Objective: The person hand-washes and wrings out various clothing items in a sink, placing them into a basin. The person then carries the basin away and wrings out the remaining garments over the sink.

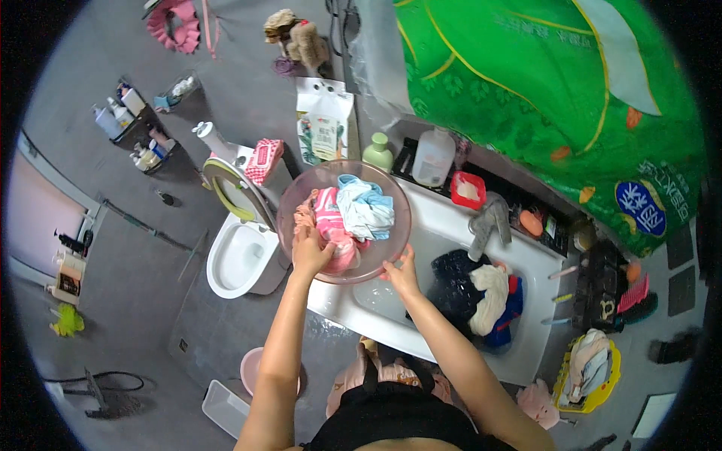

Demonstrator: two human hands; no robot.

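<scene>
Head view shows a translucent pinkish basin point(299, 192) at the centre of the frame, above the near edge of a white bathtub point(368, 328); it probably handles as thin, slightly flexible plastic, slippery if wet, while the pink garment point(332, 214) and pale blue cloth point(364, 210) inside look soft and may be weighty if soaked; opposite sides of the rim would make the steadiest hold; the right hand point(404, 274) clasps the lower-right rim, fingers partly bent; the left hand point(312, 254) lies half-curled across the lower-left rim, fingers by the clothes, its grip unclear.
</scene>
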